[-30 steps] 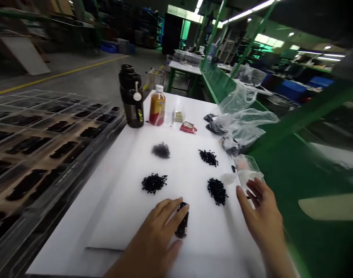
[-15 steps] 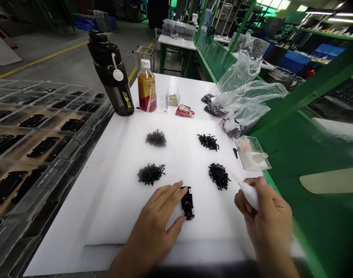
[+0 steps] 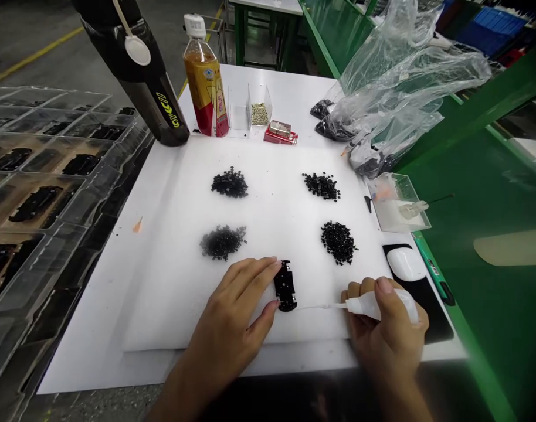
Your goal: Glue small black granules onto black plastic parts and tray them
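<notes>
1. The left hand (image 3: 226, 313) is palm down over the white mat (image 3: 268, 217), its back turned up and its fingers stretched forward and to the right.
2. Its thumb and fingers stand moderately wide, with a gap between them. The fingertips are at the far left corner of the black part (image 3: 285, 287), the thumb tip at its near left corner; whether they pinch it or merely steady it, I cannot tell.
3. The black part lies flat on the mat just right of the left hand's fingertips, between the two hands, its long side running away from the person.
4. The right hand (image 3: 384, 328) is wrapped around a white squeeze bottle (image 3: 368, 305), the thumb laid along the top and the other fingers curled round it.
5. That bottle is held nearly level, its nozzle (image 3: 338, 305) pointing left toward the other hand. A fine pale line runs from it close to the part's near end; needle or thread, it is too thin to say.
6. Beyond the left hand sits one heap of black pieces (image 3: 223, 242); another heap (image 3: 338, 242) lies beyond the right hand, slightly to its left.
7. A black pad (image 3: 430, 319) reaches out right of the right hand, and a white rounded object (image 3: 406, 264) rests on it, just past the knuckles.
</notes>
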Demonstrator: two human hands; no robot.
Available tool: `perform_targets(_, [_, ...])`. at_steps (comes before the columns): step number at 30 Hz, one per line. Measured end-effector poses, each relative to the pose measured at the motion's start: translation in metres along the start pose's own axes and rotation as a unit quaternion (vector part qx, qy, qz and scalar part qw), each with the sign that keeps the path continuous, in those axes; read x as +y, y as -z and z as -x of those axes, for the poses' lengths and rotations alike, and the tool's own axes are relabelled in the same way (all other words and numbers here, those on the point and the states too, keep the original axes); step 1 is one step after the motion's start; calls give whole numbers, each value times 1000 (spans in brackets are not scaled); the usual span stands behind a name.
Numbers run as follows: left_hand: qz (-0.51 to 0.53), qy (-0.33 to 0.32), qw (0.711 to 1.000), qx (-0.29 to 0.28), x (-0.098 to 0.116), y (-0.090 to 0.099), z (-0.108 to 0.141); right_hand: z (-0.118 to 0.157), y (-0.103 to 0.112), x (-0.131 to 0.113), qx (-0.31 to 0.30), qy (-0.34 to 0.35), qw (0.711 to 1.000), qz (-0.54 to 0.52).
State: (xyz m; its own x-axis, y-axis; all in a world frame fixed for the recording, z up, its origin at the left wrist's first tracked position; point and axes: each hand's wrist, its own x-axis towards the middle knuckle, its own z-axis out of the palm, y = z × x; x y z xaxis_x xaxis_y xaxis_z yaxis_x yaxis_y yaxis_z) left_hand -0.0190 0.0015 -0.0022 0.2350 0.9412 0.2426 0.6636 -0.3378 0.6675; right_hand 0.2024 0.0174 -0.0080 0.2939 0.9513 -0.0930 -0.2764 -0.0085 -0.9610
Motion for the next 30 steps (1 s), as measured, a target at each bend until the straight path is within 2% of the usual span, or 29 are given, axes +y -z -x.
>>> perform_targets(3, [1,0,1000,-2,0,0,0,0,2,1,15,-11,999,29])
perform_targets(7, [6,0,1000,1,0,0,0,-1,2,2,19,6,998,57])
perform_targets(30, [15,-8,1000,12,2,0,-1,-3,-6,2,52,34,994,84])
